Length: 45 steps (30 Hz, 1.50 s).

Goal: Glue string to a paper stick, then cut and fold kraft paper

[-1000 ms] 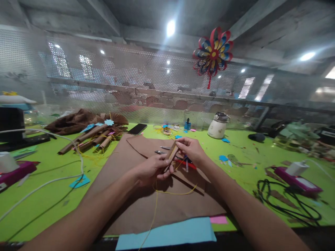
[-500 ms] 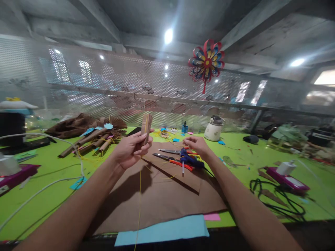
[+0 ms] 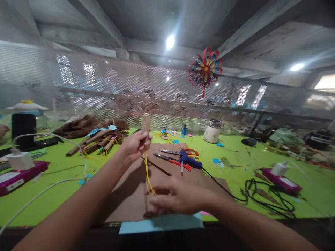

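Observation:
Closed around a folded brown paper strip [image 3: 146, 122], my left hand [image 3: 136, 143] holds it upright above the brown paper sheet [image 3: 125, 205]. Yellow string [image 3: 146, 170] hangs from the strip in several strands. Low in the view, my right hand [image 3: 172, 195] is at the lower end of the strands, its fingers blurred and bent around them. Scissors with red-orange handles [image 3: 180, 164] and a blue glue gun [image 3: 190, 160] lie on the sheet beyond my right hand.
Brown paper rolls [image 3: 95, 141] lie at the left. Purple power strips [image 3: 23, 176] stand at both sides. A white bottle [image 3: 212, 131] is at the back. Black cable [image 3: 269, 198] coils at the right. Light blue paper [image 3: 162, 223] lies at the front edge.
My right hand has come from beside the scissors down toward me, to the string's lower end. More yellow strands hang below my left hand. The view has shifted slightly.

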### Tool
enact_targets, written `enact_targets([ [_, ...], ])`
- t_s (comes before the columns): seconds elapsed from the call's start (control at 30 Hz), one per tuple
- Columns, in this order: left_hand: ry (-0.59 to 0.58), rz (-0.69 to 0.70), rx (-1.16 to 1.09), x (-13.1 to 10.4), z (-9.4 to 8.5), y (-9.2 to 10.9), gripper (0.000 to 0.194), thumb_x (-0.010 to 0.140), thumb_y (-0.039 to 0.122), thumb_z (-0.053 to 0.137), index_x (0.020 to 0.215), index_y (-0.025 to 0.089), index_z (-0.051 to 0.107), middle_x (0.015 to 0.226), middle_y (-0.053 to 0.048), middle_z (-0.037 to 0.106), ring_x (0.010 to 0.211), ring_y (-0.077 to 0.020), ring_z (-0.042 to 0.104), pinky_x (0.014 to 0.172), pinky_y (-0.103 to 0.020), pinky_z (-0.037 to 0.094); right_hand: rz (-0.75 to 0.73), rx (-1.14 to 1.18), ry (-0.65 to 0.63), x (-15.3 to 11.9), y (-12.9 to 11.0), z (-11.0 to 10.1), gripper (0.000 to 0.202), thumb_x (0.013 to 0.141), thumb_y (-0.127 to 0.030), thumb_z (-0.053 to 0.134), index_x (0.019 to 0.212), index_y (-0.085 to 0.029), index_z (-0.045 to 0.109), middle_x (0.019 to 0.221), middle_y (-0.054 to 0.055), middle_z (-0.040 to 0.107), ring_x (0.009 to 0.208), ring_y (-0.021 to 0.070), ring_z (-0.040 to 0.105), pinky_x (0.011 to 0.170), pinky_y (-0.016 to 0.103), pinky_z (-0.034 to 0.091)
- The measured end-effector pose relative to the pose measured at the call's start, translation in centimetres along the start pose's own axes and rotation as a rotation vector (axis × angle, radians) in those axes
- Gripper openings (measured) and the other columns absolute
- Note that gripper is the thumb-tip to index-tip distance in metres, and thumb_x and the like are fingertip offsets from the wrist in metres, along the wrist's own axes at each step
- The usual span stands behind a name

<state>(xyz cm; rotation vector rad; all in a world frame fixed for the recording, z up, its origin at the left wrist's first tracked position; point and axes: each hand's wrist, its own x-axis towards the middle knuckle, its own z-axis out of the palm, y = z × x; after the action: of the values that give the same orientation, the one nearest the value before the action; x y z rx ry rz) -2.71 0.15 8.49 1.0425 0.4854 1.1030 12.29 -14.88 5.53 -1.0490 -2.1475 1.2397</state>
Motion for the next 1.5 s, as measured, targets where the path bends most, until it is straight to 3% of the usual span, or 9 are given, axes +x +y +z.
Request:
enact_targets([
  [0.07, 0.017, -0.141, 0.041, 0.1, -0.9, -2.8, 0.017, 0.087, 0.003, 0.043, 0.093, 0.011, 0.056, 0.061, -0.001, 0.055, 0.038, -0.0033, 0.039, 0.033, -0.011, 0.02, -0.014, -0.331, 0.033, -1.1, 0.6, -1.9, 0.017, 0.085, -0.03, 0.059, 0.087, -0.018, 0.07, 0.072, 0.0, 0.065, 0.064, 0.0111, 0.056, 0.061, 0.021, 0.041],
  [0.17, -0.033, -0.25, 0.072, -0.2, -1.3, -6.3, 0.014, 0.088, 0.006, 0.043, 0.089, 0.013, 0.054, 0.058, 0.001, 0.052, 0.035, -0.0021, 0.033, 0.033, -0.011, 0.018, 0.141, -0.645, 0.284, -1.6, 2.7, -6.2, 0.026, 0.09, -0.027, 0.048, 0.081, -0.018, 0.07, 0.073, 0.001, 0.067, 0.063, 0.0114, 0.055, 0.059, 0.021, 0.038],
  [0.23, -0.058, -0.272, 0.081, -0.6, -1.3, -7.7, 0.01, 0.088, 0.008, 0.046, 0.087, 0.013, 0.054, 0.058, 0.001, 0.052, 0.035, -0.0018, 0.033, 0.034, -0.011, 0.018, 0.261, -0.778, 0.413, -1.4, 4.7, -9.1, 0.027, 0.09, -0.023, 0.044, 0.082, -0.016, 0.07, 0.073, 0.002, 0.066, 0.065, 0.0124, 0.054, 0.061, 0.022, 0.038],
  [0.37, -0.07, -0.317, 0.104, -1.0, -1.4, -8.7, 0.007, 0.088, 0.013, 0.049, 0.092, 0.013, 0.054, 0.061, 0.0, 0.055, 0.037, -0.0031, 0.038, 0.035, -0.011, 0.018, 0.373, -0.868, 0.42, -0.3, 9.1, -12.0, 0.014, 0.075, -0.014, 0.055, 0.075, -0.013, 0.068, 0.073, 0.005, 0.065, 0.066, 0.0157, 0.054, 0.061, 0.025, 0.035],
  [0.57, -0.068, -0.39, 0.152, -1.3, -1.5, -9.7, 0.017, 0.093, 0.012, 0.036, 0.102, 0.01, 0.051, 0.062, -0.001, 0.056, 0.036, -0.0047, 0.037, 0.036, -0.014, 0.019, 0.46, -0.908, 0.49, 1.2, 13.0, -11.8, 0.025, 0.066, -0.019, 0.063, 0.09, -0.014, 0.068, 0.099, 0.013, 0.064, 0.094, 0.0264, 0.054, 0.074, 0.029, 0.036],
  [0.83, -0.095, -0.381, 0.143, -1.2, -1.9, -10.1, 0.018, 0.093, 0.016, 0.038, 0.106, 0.012, 0.05, 0.067, -0.003, 0.058, 0.042, -0.0069, 0.044, 0.04, -0.017, 0.025, 0.436, -0.76, 0.614, 0.5, 14.8, -12.3, 0.028, 0.059, -0.02, 0.065, 0.086, -0.014, 0.066, 0.094, 0.011, 0.062, 0.09, 0.0255, 0.055, 0.072, 0.029, 0.038],
  [1.07, -0.108, -0.366, 0.139, -1.2, -1.6, -9.9, 0.018, 0.093, 0.016, 0.04, 0.107, 0.012, 0.05, 0.069, -0.003, 0.058, 0.046, -0.0074, 0.048, 0.041, -0.017, 0.026, 0.344, -0.491, 0.796, -1.0, 13.1, -13.4, 0.032, 0.071, -0.029, 0.055, 0.097, -0.014, 0.063, 0.094, 0.01, 0.068, 0.082, 0.0226, 0.061, 0.069, 0.03, 0.044],
  [1.3, -0.104, -0.309, 0.161, -1.6, -1.3, -9.9, 0.013, 0.093, 0.02, 0.043, 0.103, 0.014, 0.049, 0.069, -0.002, 0.058, 0.048, -0.0072, 0.05, 0.042, -0.016, 0.03, -0.048, 0.516, 0.792, -0.9, 9.9, -10.2, 0.034, 0.079, -0.045, 0.064, 0.096, -0.016, 0.068, 0.089, 0.009, 0.072, 0.081, 0.0214, 0.067, 0.073, 0.032, 0.052],
  [1.5, -0.134, -0.231, 0.271, -1.7, -1.2, -10.3, 0.009, 0.092, 0.022, 0.045, 0.095, 0.015, 0.05, 0.071, -0.003, 0.059, 0.049, -0.0074, 0.052, 0.044, -0.017, 0.035, -0.067, 0.47, 0.757, 0.3, 9.0, -7.9, 0.04, 0.078, -0.054, 0.066, 0.082, -0.014, 0.069, 0.079, 0.007, 0.069, 0.073, 0.0183, 0.064, 0.073, 0.031, 0.051],
])
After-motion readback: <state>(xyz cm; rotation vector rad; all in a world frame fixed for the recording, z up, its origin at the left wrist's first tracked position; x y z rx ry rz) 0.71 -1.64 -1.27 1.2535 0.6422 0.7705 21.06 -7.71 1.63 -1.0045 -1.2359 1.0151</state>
